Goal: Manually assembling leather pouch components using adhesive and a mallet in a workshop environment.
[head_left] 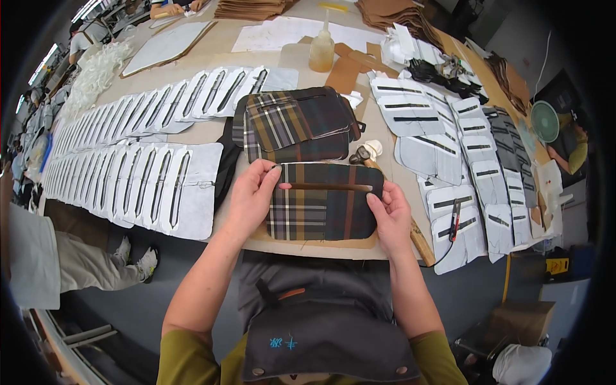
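Note:
A plaid fabric panel (308, 215) in dark, olive and white checks lies flat at the table's front edge. Across its upper part runs a narrow brown strip (327, 187). My left hand (255, 192) grips the panel's upper left edge, thumb on top near the strip's left end. At the right edge my right hand (390, 215) pinches the panel, its thumb just below the strip's other end. Just beyond lies a stack of similar plaid pieces (295, 125). A hammer (420, 244) rests to the right, partly hidden behind the panel and my right hand.
Rows of white-backed panels with dark slots (160, 189) cover the left side; more white panels (410, 115) lie right. A red-and-black pen-like tool (455, 221) sits on them. Farther back stand a glue bottle (322, 48) and brown sheets (247, 9). Other people work nearby.

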Demonstrator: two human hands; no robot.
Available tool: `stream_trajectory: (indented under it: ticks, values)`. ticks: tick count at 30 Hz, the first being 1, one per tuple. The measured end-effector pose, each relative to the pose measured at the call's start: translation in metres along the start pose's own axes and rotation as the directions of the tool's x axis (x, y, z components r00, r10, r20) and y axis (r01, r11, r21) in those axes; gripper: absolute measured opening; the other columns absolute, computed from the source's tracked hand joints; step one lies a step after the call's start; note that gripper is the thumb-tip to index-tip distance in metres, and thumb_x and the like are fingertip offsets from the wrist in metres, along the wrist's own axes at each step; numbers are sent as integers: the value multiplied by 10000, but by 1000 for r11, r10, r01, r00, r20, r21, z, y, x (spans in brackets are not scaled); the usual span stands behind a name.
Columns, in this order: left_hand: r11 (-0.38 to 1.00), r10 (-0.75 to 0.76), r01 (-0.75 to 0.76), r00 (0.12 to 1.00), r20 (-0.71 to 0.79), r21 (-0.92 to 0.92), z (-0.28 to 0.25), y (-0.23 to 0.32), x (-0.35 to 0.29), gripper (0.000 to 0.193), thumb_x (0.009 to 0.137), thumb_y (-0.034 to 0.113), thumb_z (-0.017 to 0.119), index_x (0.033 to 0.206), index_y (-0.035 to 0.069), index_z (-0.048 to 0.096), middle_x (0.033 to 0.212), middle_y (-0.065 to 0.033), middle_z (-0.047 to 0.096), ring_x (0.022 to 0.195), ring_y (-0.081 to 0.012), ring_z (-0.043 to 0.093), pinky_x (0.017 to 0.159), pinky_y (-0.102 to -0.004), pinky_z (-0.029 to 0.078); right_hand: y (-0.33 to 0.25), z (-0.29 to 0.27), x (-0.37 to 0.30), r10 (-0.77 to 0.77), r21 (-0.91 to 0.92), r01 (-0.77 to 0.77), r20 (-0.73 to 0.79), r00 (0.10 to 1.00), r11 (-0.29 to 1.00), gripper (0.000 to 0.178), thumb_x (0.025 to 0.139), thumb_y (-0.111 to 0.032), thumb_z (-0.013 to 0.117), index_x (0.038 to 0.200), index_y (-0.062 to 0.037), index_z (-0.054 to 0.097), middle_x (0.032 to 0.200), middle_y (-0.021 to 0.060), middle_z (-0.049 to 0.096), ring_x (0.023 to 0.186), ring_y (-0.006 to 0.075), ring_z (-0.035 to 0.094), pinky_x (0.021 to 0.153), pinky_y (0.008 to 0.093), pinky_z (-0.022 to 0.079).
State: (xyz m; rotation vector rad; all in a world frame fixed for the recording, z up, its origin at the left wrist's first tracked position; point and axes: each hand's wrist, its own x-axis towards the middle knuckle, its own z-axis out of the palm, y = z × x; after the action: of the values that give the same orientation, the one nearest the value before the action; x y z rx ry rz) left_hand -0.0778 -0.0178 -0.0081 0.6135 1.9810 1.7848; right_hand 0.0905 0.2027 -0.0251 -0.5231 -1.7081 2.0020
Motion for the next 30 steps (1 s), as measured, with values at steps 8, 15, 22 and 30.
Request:
stream_trajectory:
  ticks: [8, 15, 22, 30]
  values:
    - [1000, -2, 2, 1000, -11, 7, 1, 6, 15, 185, 1094, 163, 502, 1025, 17, 592, 940, -13, 649, 879, -92, 661, 813, -238, 502, 4, 3, 2, -72, -25, 72, -11, 997, 997, 446, 1007, 3, 585, 1423, 31, 428, 1121, 111, 699, 1003, 116, 657, 880, 261, 521]
    - [991, 135, -135, 947, -292, 21, -33, 16, 93, 215, 1077, 217, 547, 1092, 26, 643, 965, -25, 688, 862, -108, 653, 772, -252, 487, 14, -2, 0, -153, -158, 150, -10, 988, 976, 566, 934, 58, 632, 1457, -14, 428, 1207, 103, 617, 881, 93, 607, 811, 247, 525]
    - [624, 527, -393, 850, 8, 676, 0, 26, 62, 465, 908, 88, 690, 1348, 4, 565, 1295, -221, 591, 1221, -389, 546, 1034, -474, 443, 18, 4, 1, -322, -376, 282, -47, 945, 883, 343, 898, 42, 687, 1229, -12, 614, 1147, 90, 646, 927, 133, 630, 843, 269, 521]
    - [881, 254, -350, 918, 306, 319, 79, 3, -37, 200, 836, 5, 753, 1032, 30, 725, 1197, -153, 654, 1107, -317, 628, 959, -398, 515, -42, -61, 0, -463, -781, 329, 58, 885, 532, 314, 794, 11, 743, 1095, -68, 696, 1139, 120, 700, 1120, 318, 644, 986, 402, 509]
